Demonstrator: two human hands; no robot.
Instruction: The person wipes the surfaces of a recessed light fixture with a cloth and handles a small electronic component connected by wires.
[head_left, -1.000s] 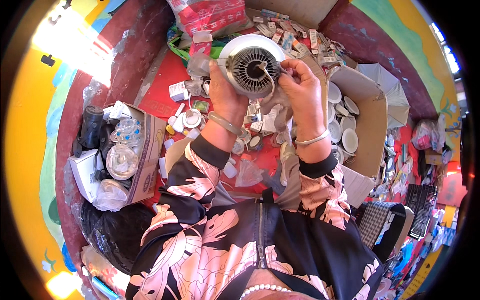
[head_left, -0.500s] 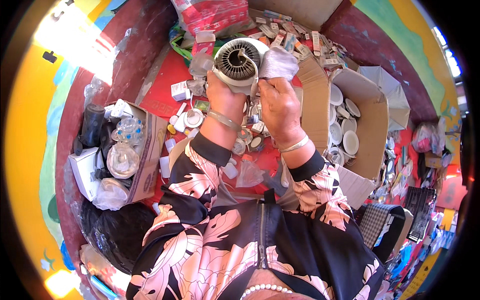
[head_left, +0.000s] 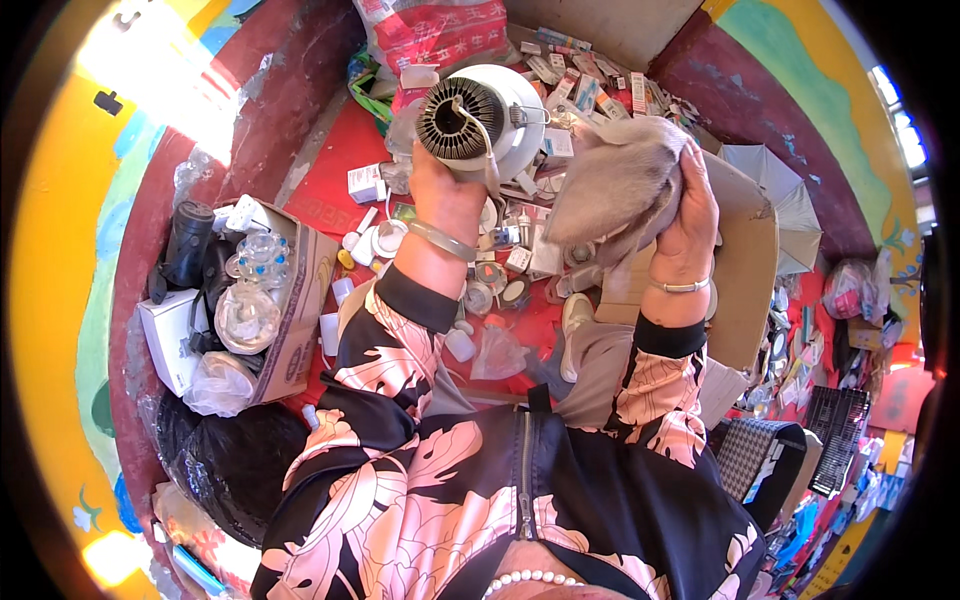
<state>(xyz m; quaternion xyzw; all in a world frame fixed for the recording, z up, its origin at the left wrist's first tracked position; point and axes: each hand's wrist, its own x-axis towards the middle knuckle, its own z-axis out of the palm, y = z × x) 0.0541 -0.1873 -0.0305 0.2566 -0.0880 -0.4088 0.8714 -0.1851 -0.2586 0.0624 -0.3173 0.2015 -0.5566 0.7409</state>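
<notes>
A round white recessed downlight point(head_left: 520, 125) with a black finned heat sink and a pale cable is held up by my left hand point(head_left: 443, 190), whose fingers go behind its lower edge. To its right, my right hand point(head_left: 690, 215) grips a greyish-beige cloth point(head_left: 615, 185) that hangs in loose folds. The cloth is apart from the lamp. Below the hands, several small lamp parts and little boxes lie strewn on a red sheet point(head_left: 335, 185).
At left stands a cardboard box point(head_left: 305, 300) with plastic-wrapped lamps and a white carton. An open cardboard box point(head_left: 750, 280) is at right, partly behind my right arm. Many small boxes point(head_left: 600, 90) lie at the back beside a red-and-white bag point(head_left: 435, 35). A black plastic bag point(head_left: 235, 460) sits lower left.
My right hand has moved right, away from the lamp, and the cloth now spreads wider in it. The lamp has tilted, showing more of its white rim, still in my left hand.
</notes>
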